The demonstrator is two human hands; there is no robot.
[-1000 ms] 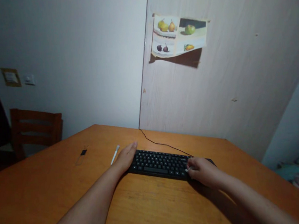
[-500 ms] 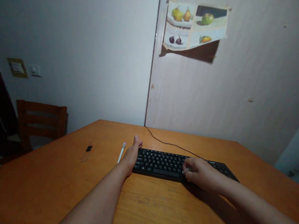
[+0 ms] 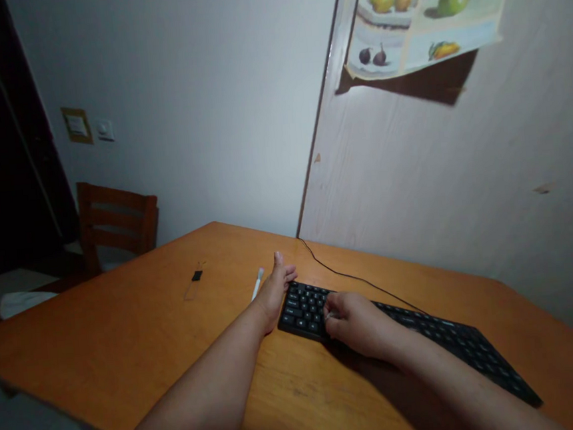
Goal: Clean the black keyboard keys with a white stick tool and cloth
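Note:
A black keyboard [image 3: 455, 335] lies on the wooden table, its right end angled toward me. My left hand [image 3: 275, 292] rests on edge against the keyboard's left end, thumb up and fingers stretched out, holding nothing. Over the left part of the keys, my right hand [image 3: 352, 321] is closed in a pinch. A small pale bit shows between its fingertips, too small to name. Just left of my left hand lies a white-handled brush [image 3: 256, 284] with a greyish tip, partly hidden by that hand.
Farther left on the table [image 3: 140, 328] is a small black piece with thin wires [image 3: 197, 276]. The keyboard's black cable [image 3: 344, 273] runs back to the wall. A wooden chair [image 3: 116, 220] stands beyond the table's left side. Fruit pictures [image 3: 422, 19] hang on the wall panel.
My right hand has moved left along the keyboard, from near the right of the space bar to the left keys. My left hand stays at the keyboard's left end. The view has turned left.

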